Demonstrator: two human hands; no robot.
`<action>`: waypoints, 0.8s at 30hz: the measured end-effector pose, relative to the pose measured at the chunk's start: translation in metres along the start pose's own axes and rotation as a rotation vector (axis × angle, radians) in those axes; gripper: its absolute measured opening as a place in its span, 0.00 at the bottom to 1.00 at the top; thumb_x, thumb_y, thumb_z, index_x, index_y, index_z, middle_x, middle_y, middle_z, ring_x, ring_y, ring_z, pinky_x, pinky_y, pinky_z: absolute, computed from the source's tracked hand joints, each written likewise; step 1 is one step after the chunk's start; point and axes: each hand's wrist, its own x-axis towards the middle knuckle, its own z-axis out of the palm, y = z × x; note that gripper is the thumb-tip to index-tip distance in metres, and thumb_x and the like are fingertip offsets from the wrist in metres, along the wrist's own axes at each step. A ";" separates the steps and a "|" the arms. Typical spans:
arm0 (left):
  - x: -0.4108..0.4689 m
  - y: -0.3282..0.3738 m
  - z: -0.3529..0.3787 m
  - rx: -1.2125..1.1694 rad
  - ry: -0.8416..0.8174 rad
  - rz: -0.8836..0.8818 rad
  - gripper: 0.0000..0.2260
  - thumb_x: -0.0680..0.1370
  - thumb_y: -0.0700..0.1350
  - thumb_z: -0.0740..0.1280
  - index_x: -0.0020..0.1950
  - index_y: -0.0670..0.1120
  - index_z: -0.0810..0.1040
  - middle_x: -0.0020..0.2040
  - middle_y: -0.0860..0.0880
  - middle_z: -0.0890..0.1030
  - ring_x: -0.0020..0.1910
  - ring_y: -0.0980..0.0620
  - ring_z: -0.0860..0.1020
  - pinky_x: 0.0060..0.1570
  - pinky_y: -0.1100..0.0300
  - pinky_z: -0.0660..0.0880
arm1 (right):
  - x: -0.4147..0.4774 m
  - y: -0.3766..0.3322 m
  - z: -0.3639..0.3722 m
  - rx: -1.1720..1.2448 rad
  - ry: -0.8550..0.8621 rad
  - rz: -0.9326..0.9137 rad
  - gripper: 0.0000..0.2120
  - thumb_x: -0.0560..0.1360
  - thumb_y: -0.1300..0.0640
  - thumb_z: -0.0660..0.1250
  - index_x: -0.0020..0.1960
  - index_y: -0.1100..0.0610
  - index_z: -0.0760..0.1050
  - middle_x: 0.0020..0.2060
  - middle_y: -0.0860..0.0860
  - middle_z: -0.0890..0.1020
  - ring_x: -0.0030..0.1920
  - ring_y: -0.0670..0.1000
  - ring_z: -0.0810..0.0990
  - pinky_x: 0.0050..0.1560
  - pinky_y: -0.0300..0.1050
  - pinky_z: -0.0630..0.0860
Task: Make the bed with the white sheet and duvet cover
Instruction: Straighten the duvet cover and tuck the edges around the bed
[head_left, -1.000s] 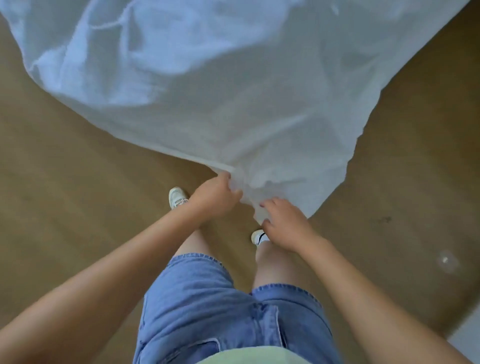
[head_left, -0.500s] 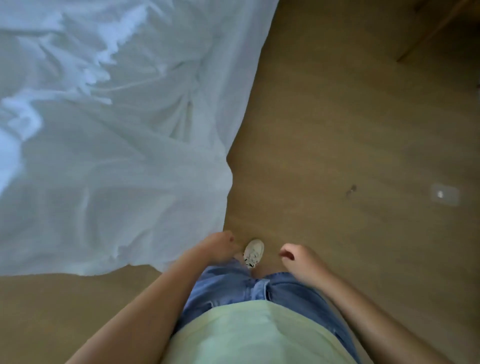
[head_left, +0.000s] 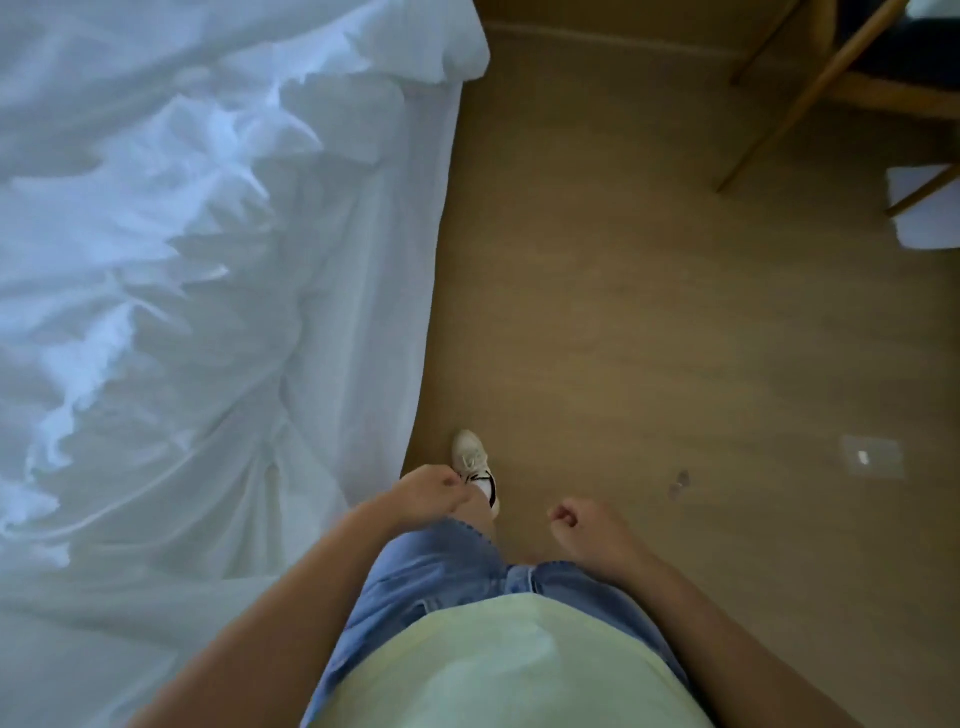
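White sheet (head_left: 208, 260): fills the left half of the view, spread over the bed and falling off its side to the floor.
Long axis: the side edge runs from far to near, from a bunched corner at the top down toward the person's feet, slanting a little leftward as it nears.
Ridges: a jagged line of bright folds follows the same far-to-near direction, further left.
Look: thin, pale, bluish in this light, heavily rumpled; creases gather and fan toward a pinched spot near the lower edge; the lower left part lies smoother.
Left hand (head_left: 431, 493): fingers curled into the palm, with no cloth visible in them.
Right hand (head_left: 582, 525): fingers curled in, holding nothing, over bare floor.
Sheet to hands: the near end of the side edge lies just beside the left hand and wrist, on their left; whether they touch cannot be told. The right hand is well apart from it.
Floor (head_left: 649, 312): brown wood, taking the right half.
Shoe (head_left: 470, 457): white, pointing away, just past the left hand and near the sheet's edge.
Shorts (head_left: 441, 571): blue denim, below both hands.
Chair legs (head_left: 810, 88): light wood, top right corner.
Floor plate (head_left: 872, 457): small, rectangular, right of the right hand.
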 end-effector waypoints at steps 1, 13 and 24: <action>0.012 0.014 -0.026 0.018 0.008 0.006 0.13 0.80 0.47 0.62 0.57 0.39 0.77 0.53 0.43 0.78 0.48 0.51 0.73 0.51 0.56 0.71 | 0.015 -0.017 -0.022 -0.008 0.005 -0.017 0.06 0.77 0.59 0.59 0.48 0.55 0.75 0.36 0.47 0.75 0.35 0.46 0.71 0.35 0.40 0.65; 0.158 0.184 -0.243 -0.243 0.145 -0.040 0.08 0.81 0.46 0.60 0.46 0.45 0.74 0.43 0.45 0.75 0.41 0.52 0.74 0.41 0.63 0.71 | 0.199 -0.154 -0.282 0.002 0.053 -0.108 0.08 0.77 0.57 0.60 0.53 0.53 0.76 0.39 0.49 0.78 0.37 0.46 0.75 0.34 0.38 0.68; 0.273 0.316 -0.406 -0.617 0.314 -0.121 0.06 0.80 0.46 0.61 0.50 0.46 0.76 0.45 0.48 0.79 0.42 0.53 0.78 0.42 0.62 0.74 | 0.371 -0.308 -0.509 -0.331 -0.063 -0.184 0.05 0.77 0.55 0.59 0.50 0.51 0.73 0.39 0.47 0.77 0.37 0.48 0.75 0.38 0.42 0.70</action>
